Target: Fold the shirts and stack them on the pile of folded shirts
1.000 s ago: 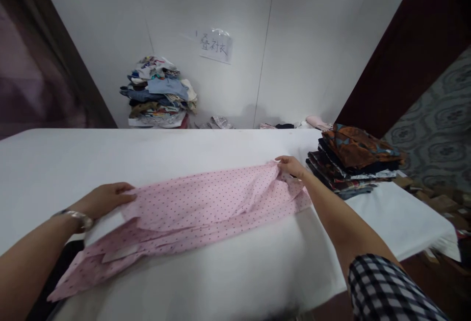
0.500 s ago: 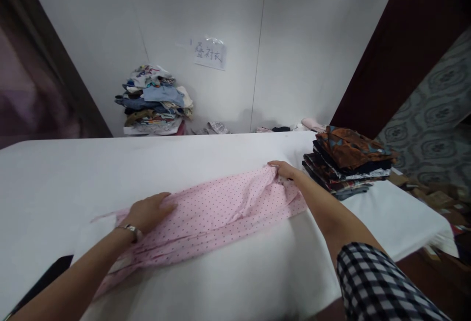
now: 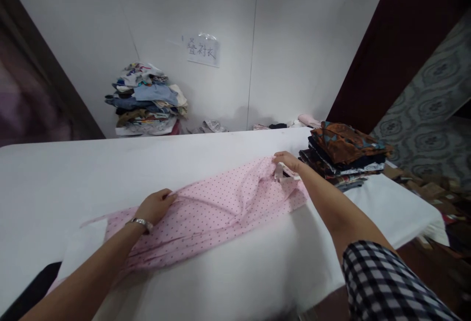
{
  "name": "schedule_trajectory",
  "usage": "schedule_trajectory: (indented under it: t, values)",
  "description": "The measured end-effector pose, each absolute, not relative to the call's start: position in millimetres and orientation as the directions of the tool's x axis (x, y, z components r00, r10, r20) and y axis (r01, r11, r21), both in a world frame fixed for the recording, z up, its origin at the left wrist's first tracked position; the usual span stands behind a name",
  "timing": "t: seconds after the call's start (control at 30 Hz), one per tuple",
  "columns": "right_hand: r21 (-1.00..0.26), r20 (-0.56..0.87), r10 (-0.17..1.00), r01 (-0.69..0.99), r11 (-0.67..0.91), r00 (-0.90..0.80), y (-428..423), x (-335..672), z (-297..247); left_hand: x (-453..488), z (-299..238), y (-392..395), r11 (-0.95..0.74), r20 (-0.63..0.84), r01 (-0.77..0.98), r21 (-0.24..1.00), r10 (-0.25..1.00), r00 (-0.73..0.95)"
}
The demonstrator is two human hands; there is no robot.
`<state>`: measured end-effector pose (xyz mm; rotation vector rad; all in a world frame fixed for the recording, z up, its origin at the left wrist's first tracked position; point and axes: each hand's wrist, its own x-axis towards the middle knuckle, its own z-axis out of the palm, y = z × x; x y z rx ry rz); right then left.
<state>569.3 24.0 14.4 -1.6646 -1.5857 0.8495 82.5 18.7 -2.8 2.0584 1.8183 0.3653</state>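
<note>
A pink shirt (image 3: 213,208) with small dark dots lies lengthwise across the white table, partly folded and wrinkled. My left hand (image 3: 156,205), with a metal bracelet at the wrist, pinches the shirt's far edge left of its middle. At the right end, my right hand (image 3: 287,160) grips the shirt near its collar and lifts that part a little. The collar opening with a pale label shows just below my right fingers. My left forearm covers part of the shirt's lower left end.
Folded dark and patterned clothes (image 3: 344,151) are stacked on the white table (image 3: 110,169) at the right. Behind the table rises a tall clothes pile (image 3: 147,97). A handwritten paper sign (image 3: 203,50) hangs on the wall. Cardboard boxes (image 3: 429,188) lie on the floor at right.
My left hand has gone from lying on the shirt to pinching its far edge. My right hand has raised the collar end slightly, and the collar opening shows more. The view has shifted a little.
</note>
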Motion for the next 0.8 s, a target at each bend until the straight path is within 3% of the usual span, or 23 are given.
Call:
schedule_trajectory:
  t: [0.2,0.4,0.5,0.67,0.8]
  values:
    - [-0.741,0.014,0.981,0.661,-0.120,0.193,23,575,-7,85,-6,31,-0.074,-0.080,0.888,0.454,0.989,0.124]
    - [-0.512,0.076,0.962,0.838,-0.189,0.264,20,569,-19,86,-16,39,-0.098,-0.110,0.958,0.271,0.985,0.132]
    - [-0.415,0.114,0.963,0.892,-0.176,0.243,16,567,-16,82,-19,34,-0.167,-0.009,0.965,0.202,0.985,0.173]
    - [-0.337,0.245,0.958,0.940,-0.060,0.149,2,541,0,76,-21,12,-0.340,0.189,0.931,0.130,0.931,0.314]
    - [-0.309,0.268,0.958,0.933,0.185,-0.101,-23,486,-6,80,-30,-14,-0.373,0.127,0.924,0.078,0.923,0.362]
